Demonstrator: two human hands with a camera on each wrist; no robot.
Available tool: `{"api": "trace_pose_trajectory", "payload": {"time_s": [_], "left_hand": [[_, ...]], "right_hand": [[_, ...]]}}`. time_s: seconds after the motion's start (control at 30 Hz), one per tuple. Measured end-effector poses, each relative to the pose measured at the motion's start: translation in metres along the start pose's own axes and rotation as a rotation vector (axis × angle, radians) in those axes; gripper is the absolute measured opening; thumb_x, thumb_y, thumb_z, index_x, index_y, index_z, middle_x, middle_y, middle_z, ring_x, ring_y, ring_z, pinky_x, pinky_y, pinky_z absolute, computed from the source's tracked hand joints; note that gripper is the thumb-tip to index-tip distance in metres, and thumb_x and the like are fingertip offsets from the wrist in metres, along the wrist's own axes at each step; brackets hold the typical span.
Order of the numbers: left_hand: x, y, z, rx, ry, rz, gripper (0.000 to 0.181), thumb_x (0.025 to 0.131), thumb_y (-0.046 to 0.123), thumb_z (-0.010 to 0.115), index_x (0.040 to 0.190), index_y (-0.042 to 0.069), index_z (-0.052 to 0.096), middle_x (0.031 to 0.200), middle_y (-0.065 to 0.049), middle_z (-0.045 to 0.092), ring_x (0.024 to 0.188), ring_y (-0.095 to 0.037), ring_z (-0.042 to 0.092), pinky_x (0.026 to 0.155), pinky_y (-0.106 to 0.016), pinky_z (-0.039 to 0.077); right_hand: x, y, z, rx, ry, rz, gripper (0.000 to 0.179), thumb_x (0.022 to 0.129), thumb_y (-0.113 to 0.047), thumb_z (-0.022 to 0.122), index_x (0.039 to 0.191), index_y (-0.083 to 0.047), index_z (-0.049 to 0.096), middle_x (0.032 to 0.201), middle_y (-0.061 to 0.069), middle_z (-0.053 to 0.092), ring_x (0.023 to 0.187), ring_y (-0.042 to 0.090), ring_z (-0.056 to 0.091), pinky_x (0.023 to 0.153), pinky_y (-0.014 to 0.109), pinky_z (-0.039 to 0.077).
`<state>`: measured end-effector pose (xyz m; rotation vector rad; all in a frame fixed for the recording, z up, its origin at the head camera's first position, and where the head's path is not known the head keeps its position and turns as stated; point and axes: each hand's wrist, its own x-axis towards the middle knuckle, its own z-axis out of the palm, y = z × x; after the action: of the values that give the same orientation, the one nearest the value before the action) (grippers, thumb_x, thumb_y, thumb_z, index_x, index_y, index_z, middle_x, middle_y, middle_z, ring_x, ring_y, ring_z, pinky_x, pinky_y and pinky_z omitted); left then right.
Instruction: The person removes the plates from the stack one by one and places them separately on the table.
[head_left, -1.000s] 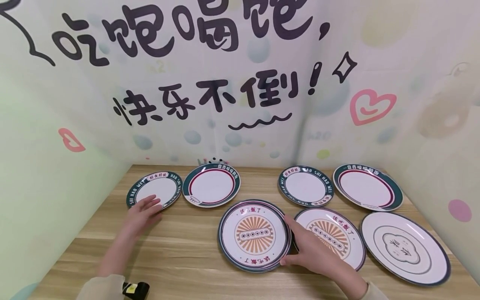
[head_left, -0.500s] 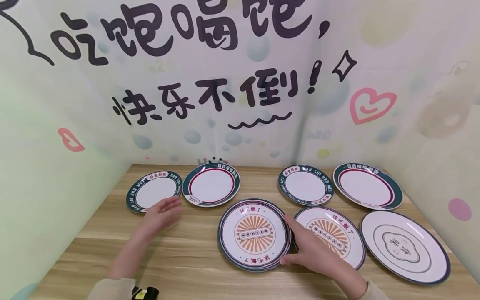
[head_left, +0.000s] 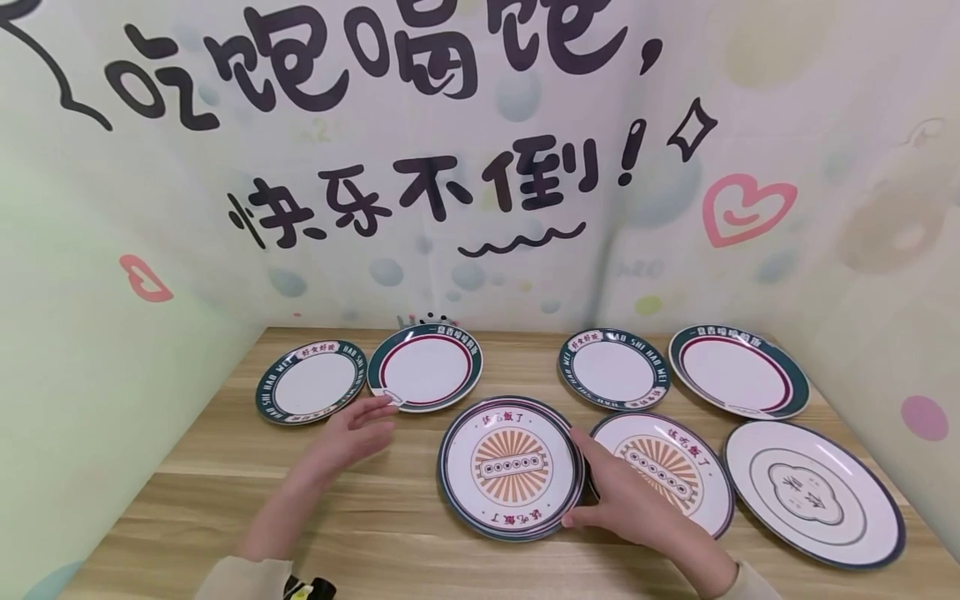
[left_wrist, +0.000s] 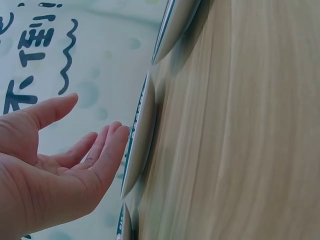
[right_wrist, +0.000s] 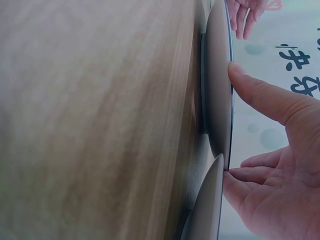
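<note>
In the head view my left hand [head_left: 348,437] hovers over the table just in front of the plate with a green rim and red ring [head_left: 425,368], fingers loosely extended and holding nothing. A smaller green-rimmed plate [head_left: 311,383] lies left of it. My right hand [head_left: 626,504] touches the right rim of the middle plate with an orange sunburst [head_left: 512,468]. Its thumb and fingers are spread apart along that rim, as the right wrist view confirms. Partly behind this hand lies a second sunburst plate [head_left: 678,462], touching or slightly overlapping the middle one.
Two green-rimmed plates, a small one [head_left: 615,369] and a larger one [head_left: 738,372], sit at the back right. A big white plate with a dark edge [head_left: 816,493] lies at the right. Behind the wooden table [head_left: 390,542] rises a printed wall sheet [head_left: 450,283].
My left hand has moved rightward from above the small green-rimmed plate to the front of the red-ringed plate. The right hand and the plates have stayed put.
</note>
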<state>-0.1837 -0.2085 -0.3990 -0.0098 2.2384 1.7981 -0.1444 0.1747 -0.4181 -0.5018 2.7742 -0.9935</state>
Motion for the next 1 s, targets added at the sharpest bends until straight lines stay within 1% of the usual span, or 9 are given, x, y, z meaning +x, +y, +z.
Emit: {"api": "trace_pose_trajectory", "payload": {"time_s": [0.1, 0.2, 0.27, 0.43, 0.63, 0.83, 1.0], "left_hand": [[0.001, 0.0, 0.005, 0.018, -0.016, 0.019, 0.057, 0.099, 0.013, 0.058, 0.15, -0.002, 0.036, 0.151, -0.024, 0.046, 0.13, -0.033, 0.056, 0.102, -0.033, 0.054], [0.003, -0.001, 0.009, 0.027, -0.019, 0.028, 0.056, 0.099, 0.012, 0.059, 0.149, -0.001, 0.039, 0.149, -0.023, 0.048, 0.13, -0.034, 0.057, 0.101, -0.032, 0.055], [0.004, -0.002, 0.011, 0.034, -0.033, 0.044, 0.056, 0.099, 0.011, 0.059, 0.149, -0.003, 0.038, 0.149, -0.025, 0.048, 0.129, -0.035, 0.056, 0.102, -0.034, 0.054], [0.008, -0.004, 0.02, 0.035, -0.056, 0.052, 0.055, 0.098, 0.01, 0.059, 0.147, -0.005, 0.039, 0.147, -0.027, 0.048, 0.127, -0.036, 0.057, 0.103, -0.038, 0.054], [0.011, -0.007, 0.031, 0.026, -0.079, 0.04, 0.056, 0.097, 0.011, 0.061, 0.146, -0.005, 0.041, 0.148, -0.026, 0.048, 0.128, -0.035, 0.057, 0.102, -0.039, 0.055], [0.012, -0.009, 0.041, 0.066, -0.07, 0.027, 0.056, 0.095, 0.016, 0.066, 0.145, 0.0, 0.046, 0.146, -0.022, 0.052, 0.128, -0.033, 0.057, 0.104, -0.041, 0.053], [0.012, -0.009, 0.05, 0.08, -0.067, 0.011, 0.056, 0.092, 0.015, 0.069, 0.142, -0.001, 0.048, 0.142, -0.022, 0.055, 0.125, -0.032, 0.059, 0.103, -0.041, 0.054]], "right_hand": [[-0.001, 0.0, -0.001, 0.001, 0.002, -0.01, 0.112, 0.069, -0.035, 0.09, 0.155, 0.002, 0.029, 0.157, 0.025, 0.036, 0.145, 0.04, 0.037, 0.118, 0.053, 0.032], [-0.001, 0.0, -0.002, 0.0, 0.002, -0.011, 0.112, 0.069, -0.035, 0.09, 0.155, 0.002, 0.028, 0.158, 0.025, 0.036, 0.145, 0.04, 0.037, 0.118, 0.053, 0.032], [-0.001, 0.0, -0.001, 0.0, -0.001, -0.004, 0.112, 0.069, -0.035, 0.09, 0.155, 0.002, 0.028, 0.158, 0.024, 0.035, 0.146, 0.039, 0.036, 0.119, 0.052, 0.032], [0.0, 0.0, 0.0, -0.003, -0.004, -0.002, 0.112, 0.069, -0.035, 0.09, 0.155, 0.001, 0.028, 0.159, 0.023, 0.034, 0.146, 0.038, 0.036, 0.119, 0.051, 0.032], [0.001, 0.0, 0.0, -0.004, -0.003, 0.0, 0.112, 0.069, -0.035, 0.09, 0.155, 0.001, 0.028, 0.159, 0.022, 0.034, 0.146, 0.038, 0.035, 0.119, 0.051, 0.032], [0.001, -0.001, 0.0, -0.005, -0.003, 0.003, 0.112, 0.069, -0.034, 0.09, 0.155, 0.001, 0.028, 0.159, 0.022, 0.034, 0.146, 0.038, 0.035, 0.119, 0.051, 0.032], [0.001, -0.001, 0.0, -0.004, -0.002, 0.009, 0.111, 0.069, -0.034, 0.09, 0.155, 0.001, 0.029, 0.159, 0.022, 0.035, 0.146, 0.038, 0.036, 0.119, 0.051, 0.033]]}}
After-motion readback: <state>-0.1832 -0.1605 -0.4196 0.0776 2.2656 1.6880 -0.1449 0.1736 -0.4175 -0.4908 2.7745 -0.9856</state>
